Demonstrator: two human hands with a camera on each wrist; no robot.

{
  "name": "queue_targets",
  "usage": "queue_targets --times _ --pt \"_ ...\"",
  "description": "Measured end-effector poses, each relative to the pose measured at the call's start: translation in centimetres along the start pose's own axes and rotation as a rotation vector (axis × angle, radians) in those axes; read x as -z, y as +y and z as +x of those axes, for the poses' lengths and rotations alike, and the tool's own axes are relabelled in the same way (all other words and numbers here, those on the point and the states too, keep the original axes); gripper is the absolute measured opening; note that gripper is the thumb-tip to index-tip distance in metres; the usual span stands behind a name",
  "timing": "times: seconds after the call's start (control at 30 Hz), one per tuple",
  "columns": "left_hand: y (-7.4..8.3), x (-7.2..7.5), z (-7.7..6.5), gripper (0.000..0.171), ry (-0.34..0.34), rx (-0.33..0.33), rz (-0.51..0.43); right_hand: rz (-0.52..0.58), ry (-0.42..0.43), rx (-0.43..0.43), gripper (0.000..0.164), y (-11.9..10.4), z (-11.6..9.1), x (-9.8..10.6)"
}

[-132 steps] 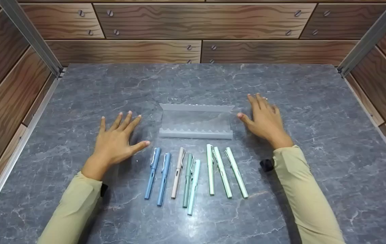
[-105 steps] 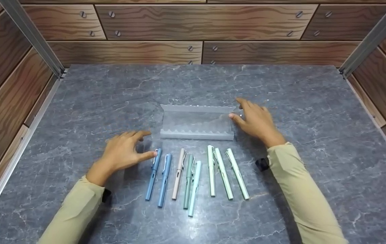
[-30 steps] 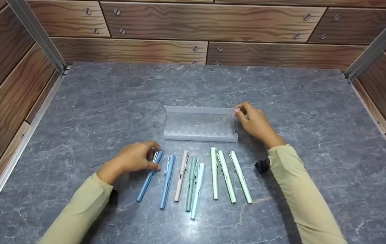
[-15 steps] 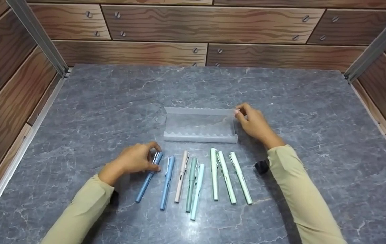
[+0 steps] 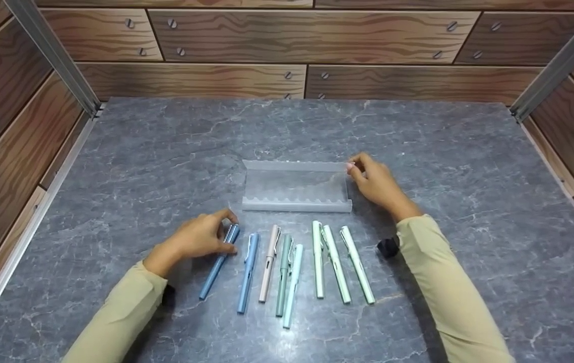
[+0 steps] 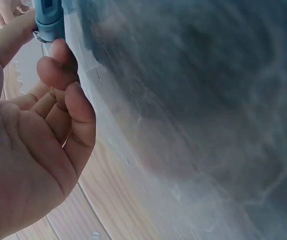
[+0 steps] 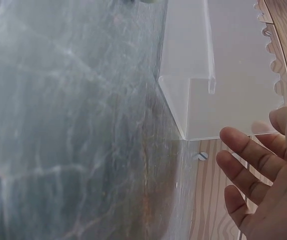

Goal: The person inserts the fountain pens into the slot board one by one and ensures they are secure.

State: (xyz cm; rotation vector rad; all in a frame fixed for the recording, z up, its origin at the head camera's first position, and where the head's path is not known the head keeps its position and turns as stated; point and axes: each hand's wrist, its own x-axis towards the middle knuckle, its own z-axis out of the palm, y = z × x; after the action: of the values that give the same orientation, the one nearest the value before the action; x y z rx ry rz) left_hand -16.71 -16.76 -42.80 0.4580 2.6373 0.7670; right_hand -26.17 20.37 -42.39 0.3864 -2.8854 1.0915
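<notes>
My left hand (image 5: 196,236) holds the leftmost blue pen (image 5: 212,277) near its clip end, thumb on one side and fingers on the other. The pen slants, its lower end toward the left. In the left wrist view the cap end of the blue pen (image 6: 49,27) shows above curled fingertips. A clear plastic pen rack (image 5: 297,205) with scalloped edges stands at mid-table. My right hand (image 5: 378,185) pinches its far right corner between thumb and index finger, and the other fingers hang loose beside the rack (image 7: 233,100) in the right wrist view.
Right of the held pen lie another blue pen (image 5: 249,275), a greyish-pink one (image 5: 268,267), a dark green one (image 5: 282,282) and a mint one (image 5: 293,290), close together. Three pale green pens (image 5: 337,264) lie farther right. Wood-patterned walls (image 5: 312,35) enclose the table.
Since the oldest frames, my left hand has come in and gripped the blue pen, whose lower end has swung left. My right hand has taken the rack's corner. The last second shows almost no movement.
</notes>
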Motion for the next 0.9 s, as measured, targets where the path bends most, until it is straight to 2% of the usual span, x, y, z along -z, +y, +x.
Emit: queue_targets --times 0.47,0.9 --pt "-0.1 0.9 -0.1 0.055 0.1 -0.022 -0.116 -0.007 -0.009 -0.028 0.026 -0.1 0.0 0.0" --pt "1.0 2.6 0.2 0.055 0.2 -0.018 -0.088 -0.009 -0.002 -0.012 0.027 -0.2 -0.1 0.0"
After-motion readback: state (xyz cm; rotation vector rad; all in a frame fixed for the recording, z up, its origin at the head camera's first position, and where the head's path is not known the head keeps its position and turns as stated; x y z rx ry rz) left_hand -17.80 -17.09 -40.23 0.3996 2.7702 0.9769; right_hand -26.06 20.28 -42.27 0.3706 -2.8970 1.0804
